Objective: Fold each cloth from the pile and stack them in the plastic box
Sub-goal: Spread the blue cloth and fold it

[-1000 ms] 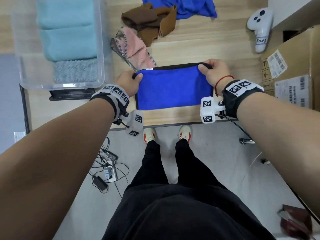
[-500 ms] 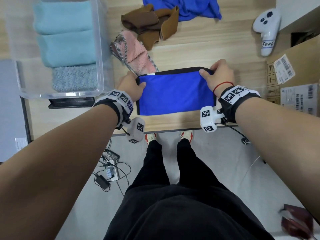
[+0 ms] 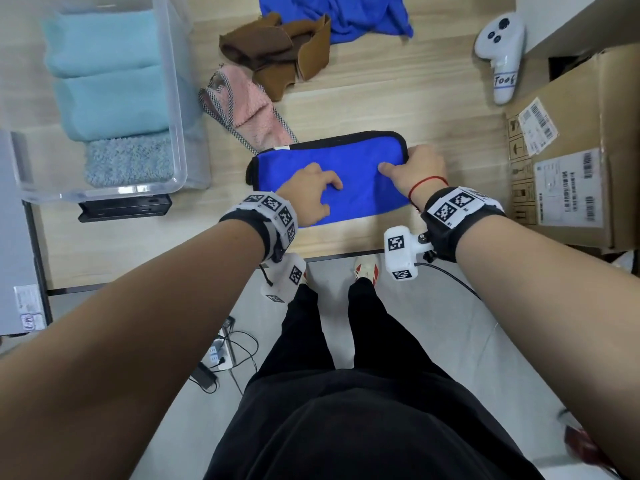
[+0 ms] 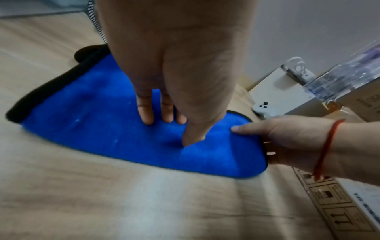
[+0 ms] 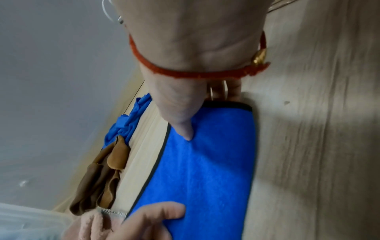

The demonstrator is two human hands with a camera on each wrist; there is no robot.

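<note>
Right of the box point(image 3: 180, 98), left hand point(image 3: 308, 194) flat-fingered pins cloth point(image 3: 349, 157); right hand point(image 3: 419, 171) pinches its end to fold

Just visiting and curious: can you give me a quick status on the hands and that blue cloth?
Left hand pressing flat mid-cloth. Right hand pinching the right end. Blue cloth folded once, on the table. Nothing in the way.
</note>
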